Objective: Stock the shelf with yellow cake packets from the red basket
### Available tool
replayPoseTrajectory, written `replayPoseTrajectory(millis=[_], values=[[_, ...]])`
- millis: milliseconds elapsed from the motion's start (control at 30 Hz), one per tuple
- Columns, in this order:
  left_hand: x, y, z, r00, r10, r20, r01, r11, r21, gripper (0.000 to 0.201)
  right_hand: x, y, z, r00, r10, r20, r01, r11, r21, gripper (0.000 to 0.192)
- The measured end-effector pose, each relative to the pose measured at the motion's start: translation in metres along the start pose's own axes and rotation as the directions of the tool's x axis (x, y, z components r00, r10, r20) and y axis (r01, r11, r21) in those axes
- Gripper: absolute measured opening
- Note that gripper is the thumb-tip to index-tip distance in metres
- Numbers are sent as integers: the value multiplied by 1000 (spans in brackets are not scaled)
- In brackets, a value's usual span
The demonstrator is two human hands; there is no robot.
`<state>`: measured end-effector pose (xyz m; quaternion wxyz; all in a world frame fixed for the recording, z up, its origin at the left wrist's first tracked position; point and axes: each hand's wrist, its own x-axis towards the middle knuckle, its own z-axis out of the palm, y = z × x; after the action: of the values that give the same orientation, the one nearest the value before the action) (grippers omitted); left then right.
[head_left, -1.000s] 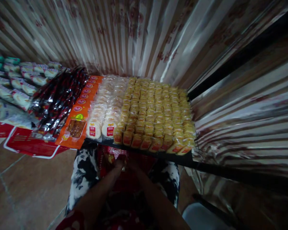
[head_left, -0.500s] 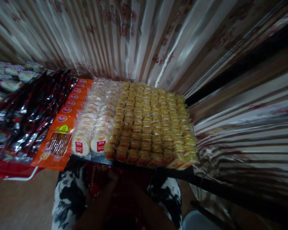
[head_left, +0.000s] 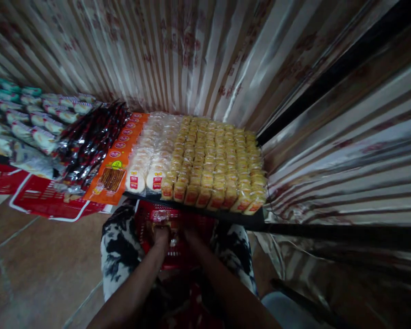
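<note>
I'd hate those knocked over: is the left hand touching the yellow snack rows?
Apart. The head view shows the left hand at the red basket, with the black shelf edge between it and the yellow snack rows.

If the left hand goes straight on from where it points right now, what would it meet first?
Probably the shiny wrapped pieces in the red basket, just ahead of the left hand; behind them comes the basket's far wall. The picture is dim there, so depth is unclear.
</note>
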<state>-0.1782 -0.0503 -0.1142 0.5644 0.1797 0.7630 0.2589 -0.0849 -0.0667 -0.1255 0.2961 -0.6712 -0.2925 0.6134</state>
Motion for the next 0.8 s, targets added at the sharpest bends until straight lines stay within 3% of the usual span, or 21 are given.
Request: replayPoseTrajectory(millis=[100,200,300,400,533,667,800], values=[[-24,-4,-8,1000,-16,22,18,995,-101,45,-11,0,-15,999,-51,5,51,998,-42,24],[-45,-6,-22,995,6,96,6,993,-121,37,-28,-9,-27,987,-163,-10,161,982,-98,25],[-62,5,-37,955,169,243,-171,985,-13,22,-50,-27,-43,960,-279,-23,273,951,-145,32],[-80,33,-46,838,346,421,-450,875,177,15,-74,-55,-61,904,-428,27,420,872,-252,32],[-111,79,-41,644,496,582,-712,667,219,36,-103,-99,-86,774,-625,102,616,706,-350,31],[-134,114,-22,540,547,640,-803,562,198,49,-116,-135,-107,771,-637,-17,606,742,-288,35],[-145,151,4,459,577,676,-869,450,206,45,-112,-160,-124,752,-638,-166,604,768,-214,38]])
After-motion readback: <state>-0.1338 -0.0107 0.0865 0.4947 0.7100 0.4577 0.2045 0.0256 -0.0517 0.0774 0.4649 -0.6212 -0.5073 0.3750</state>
